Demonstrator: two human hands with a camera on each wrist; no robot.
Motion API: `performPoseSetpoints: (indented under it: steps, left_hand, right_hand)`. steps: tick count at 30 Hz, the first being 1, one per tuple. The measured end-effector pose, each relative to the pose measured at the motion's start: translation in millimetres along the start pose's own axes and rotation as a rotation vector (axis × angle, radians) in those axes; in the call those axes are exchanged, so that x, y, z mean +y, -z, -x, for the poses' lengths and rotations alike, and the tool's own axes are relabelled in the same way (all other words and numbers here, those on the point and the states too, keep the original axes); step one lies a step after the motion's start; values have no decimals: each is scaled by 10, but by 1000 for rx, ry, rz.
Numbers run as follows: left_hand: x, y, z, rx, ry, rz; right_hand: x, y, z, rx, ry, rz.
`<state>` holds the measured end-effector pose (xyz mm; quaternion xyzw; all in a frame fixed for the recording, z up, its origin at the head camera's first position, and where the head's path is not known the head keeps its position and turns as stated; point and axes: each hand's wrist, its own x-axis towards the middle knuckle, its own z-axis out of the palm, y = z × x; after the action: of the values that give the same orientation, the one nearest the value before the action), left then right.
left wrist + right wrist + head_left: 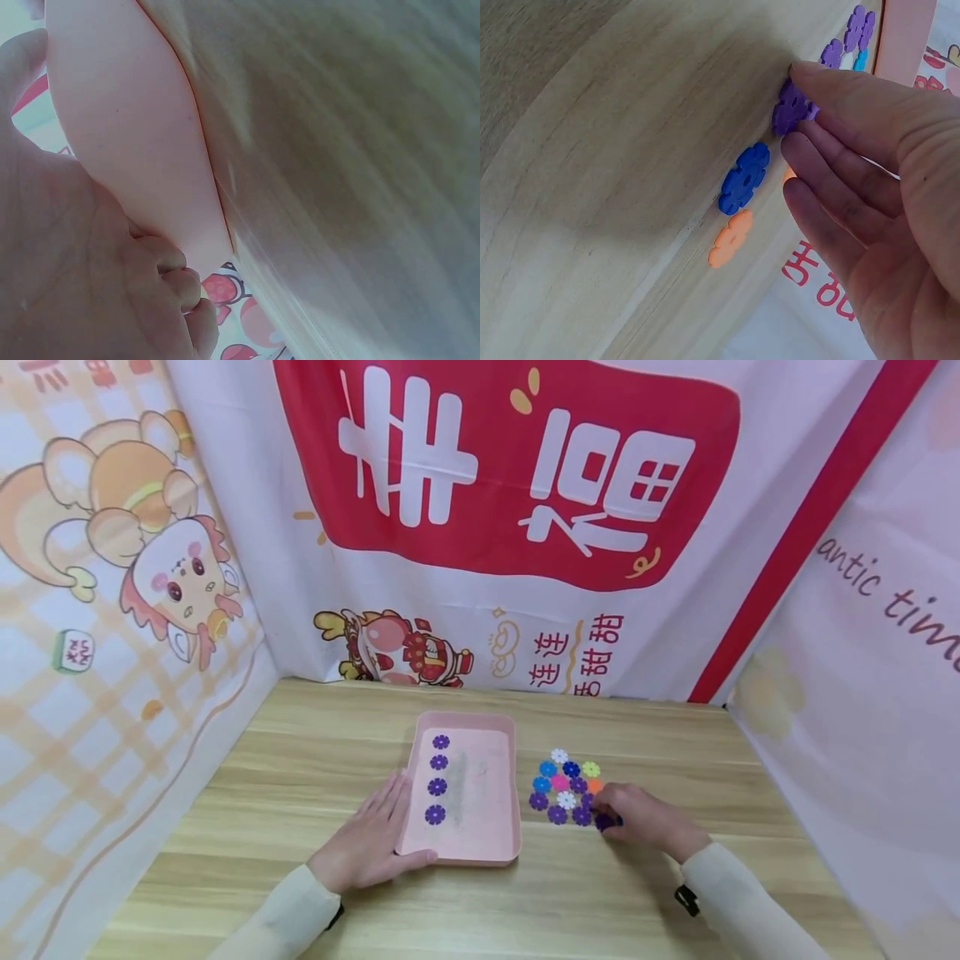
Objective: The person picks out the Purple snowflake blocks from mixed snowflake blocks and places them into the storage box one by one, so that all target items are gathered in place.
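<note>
My left hand (367,839) rests against the left side of a pink tray (480,839), fingers straight along its wall and thumb at the near edge. Up close in the left wrist view, the palm (75,262) lies beside the tray's outer wall (135,112). Inside the tray, several purple snowflake discs, among them a front one (435,814), form a column. On the table to the right, my right hand (648,818) pinches a purple snowflake disc (789,109) between thumb and fingers. Near those fingers lie a blue disc (745,178) and an orange disc (730,238).
Right of the tray, a loose cluster holds a white disc (559,756), a pink disc (560,782), a yellow-green disc (591,769) and several others. Printed cloth (510,468) hangs behind and at both sides of the wooden table (315,752).
</note>
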<state>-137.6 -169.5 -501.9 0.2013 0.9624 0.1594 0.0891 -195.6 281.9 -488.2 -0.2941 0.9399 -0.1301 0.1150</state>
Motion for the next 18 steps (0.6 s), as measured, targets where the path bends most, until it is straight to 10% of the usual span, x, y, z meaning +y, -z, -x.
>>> performPoseSetpoints:
  steps: [18]
  left_hand:
    - [39, 36, 1, -22, 17, 9]
  right_hand:
    - [31, 88, -89, -23, 51, -56]
